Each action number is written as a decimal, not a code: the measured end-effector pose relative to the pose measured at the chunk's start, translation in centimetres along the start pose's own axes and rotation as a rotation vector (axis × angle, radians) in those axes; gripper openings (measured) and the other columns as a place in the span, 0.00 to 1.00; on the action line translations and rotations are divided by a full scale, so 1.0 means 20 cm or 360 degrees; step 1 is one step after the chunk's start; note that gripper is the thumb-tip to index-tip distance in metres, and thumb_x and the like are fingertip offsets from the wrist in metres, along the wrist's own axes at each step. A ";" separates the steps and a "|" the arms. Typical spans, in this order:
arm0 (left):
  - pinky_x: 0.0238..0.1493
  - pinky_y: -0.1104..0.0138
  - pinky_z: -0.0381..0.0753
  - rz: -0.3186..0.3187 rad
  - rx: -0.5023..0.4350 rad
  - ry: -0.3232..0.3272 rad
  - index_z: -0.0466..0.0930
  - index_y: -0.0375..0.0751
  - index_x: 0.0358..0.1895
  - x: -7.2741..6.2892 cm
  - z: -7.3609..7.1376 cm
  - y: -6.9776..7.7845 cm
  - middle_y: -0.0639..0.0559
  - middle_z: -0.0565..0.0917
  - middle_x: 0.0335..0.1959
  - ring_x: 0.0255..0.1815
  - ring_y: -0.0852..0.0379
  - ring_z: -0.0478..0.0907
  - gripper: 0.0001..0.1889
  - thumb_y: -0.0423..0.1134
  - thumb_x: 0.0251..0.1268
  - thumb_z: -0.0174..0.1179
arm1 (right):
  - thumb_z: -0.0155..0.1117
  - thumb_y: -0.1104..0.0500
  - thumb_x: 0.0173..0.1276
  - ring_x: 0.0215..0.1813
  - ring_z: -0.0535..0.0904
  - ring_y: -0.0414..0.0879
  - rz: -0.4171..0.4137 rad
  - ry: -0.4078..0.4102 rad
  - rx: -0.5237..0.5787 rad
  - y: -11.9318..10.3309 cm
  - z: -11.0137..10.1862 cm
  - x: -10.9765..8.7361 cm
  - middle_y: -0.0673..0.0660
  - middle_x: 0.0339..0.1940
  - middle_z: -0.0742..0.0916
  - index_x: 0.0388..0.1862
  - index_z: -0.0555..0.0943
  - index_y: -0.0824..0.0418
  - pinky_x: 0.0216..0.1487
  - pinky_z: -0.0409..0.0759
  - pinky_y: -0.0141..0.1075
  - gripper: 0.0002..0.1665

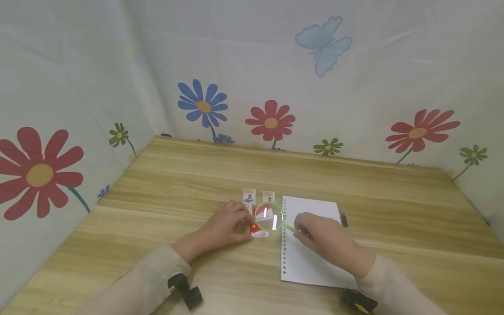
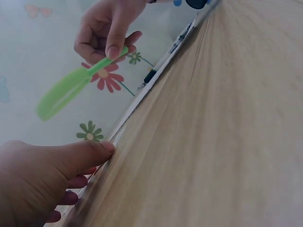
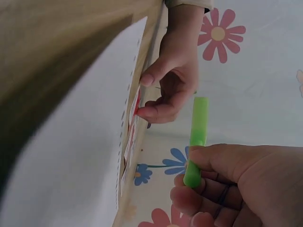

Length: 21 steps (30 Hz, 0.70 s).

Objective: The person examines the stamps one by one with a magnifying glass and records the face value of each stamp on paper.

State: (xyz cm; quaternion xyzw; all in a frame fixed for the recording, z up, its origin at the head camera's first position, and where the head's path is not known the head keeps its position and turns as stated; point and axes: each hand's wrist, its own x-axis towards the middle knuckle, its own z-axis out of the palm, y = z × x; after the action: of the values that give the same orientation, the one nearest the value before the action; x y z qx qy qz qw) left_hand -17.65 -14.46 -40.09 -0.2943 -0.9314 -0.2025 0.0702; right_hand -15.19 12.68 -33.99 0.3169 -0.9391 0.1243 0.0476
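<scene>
A green magnifying glass [image 1: 269,216] is in my right hand [image 1: 324,238], its handle pinched between thumb and fingers. The lens is held above several small stamp-like paper pieces on the table, clear of the surface in the left wrist view. Beneath the lens lies a red piece with a yellow mark [image 1: 255,228], partly covered by the rim. My left hand [image 1: 220,227] rests beside it, thumb and fingertips apart and touching the pieces' left edges. Two pale printed pieces, one at left [image 1: 249,195] and one at right [image 1: 269,196], lie just beyond.
A white sheet with punched holes [image 1: 311,267] lies under my right hand, right of the small pieces. A pen [image 1: 344,218] lies along its far right edge. The wooden table [image 1: 197,175] meets a flower-printed cloth [image 1: 236,61] at the back and left.
</scene>
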 end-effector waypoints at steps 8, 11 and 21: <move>0.60 0.54 0.70 -0.0020 0.0017 -0.0045 0.82 0.42 0.44 0.01 0.00 0.00 0.52 0.80 0.46 0.52 0.52 0.73 0.22 0.49 0.45 0.73 | 0.67 0.57 0.61 0.25 0.65 0.32 -0.0212 0.0094 -0.0057 -0.02 0.07 -0.01 0.41 0.23 0.75 0.29 0.75 0.51 0.27 0.70 0.25 0.08; 0.60 0.54 0.70 -0.0033 0.0009 -0.0053 0.82 0.43 0.44 0.01 0.00 0.00 0.52 0.80 0.46 0.52 0.52 0.73 0.23 0.46 0.43 0.74 | 0.68 0.58 0.61 0.26 0.66 0.31 -0.0273 0.0097 -0.0070 -0.02 0.08 -0.01 0.41 0.24 0.76 0.30 0.75 0.51 0.28 0.73 0.25 0.09; 0.60 0.53 0.70 -0.0053 -0.0014 -0.0055 0.83 0.45 0.43 0.01 0.00 -0.01 0.54 0.80 0.45 0.51 0.53 0.72 0.20 0.46 0.44 0.74 | 0.69 0.56 0.61 0.28 0.70 0.31 -0.0350 0.0096 -0.0151 -0.04 0.09 -0.02 0.43 0.28 0.81 0.34 0.77 0.52 0.32 0.79 0.27 0.08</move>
State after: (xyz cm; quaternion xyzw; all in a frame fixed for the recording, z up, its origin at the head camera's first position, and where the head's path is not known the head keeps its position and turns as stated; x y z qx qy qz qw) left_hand -17.83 -14.47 -40.19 -0.2824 -0.9363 -0.2027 0.0494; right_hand -14.43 11.86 -35.64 0.4114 -0.9017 0.0831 0.1041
